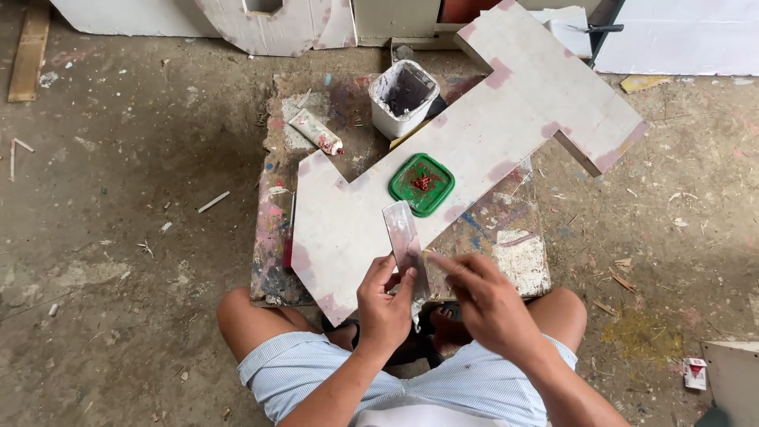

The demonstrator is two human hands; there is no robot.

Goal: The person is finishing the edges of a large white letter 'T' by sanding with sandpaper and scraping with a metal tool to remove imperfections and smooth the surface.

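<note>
Left hand [385, 307] holds a putty blade [403, 237]; right hand [489, 304] touches it above the white board [443, 170].

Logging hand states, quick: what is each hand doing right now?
Left hand: closed on a flat grey metal scraper blade.
Right hand: fingers pinched at the blade's edge; holding anything cannot be told.

Two hands, the left [385, 304] and the right [489, 304]; one metal scraper blade [402, 232]; one large zigzag-shaped white board [474, 142]; one green lid [421, 184]; one white tub [403, 96]; one squeezed tube [315, 131]; one paint-stained worktop [522, 253]; one small red-and-white packet [695, 373] on the floor.
</note>
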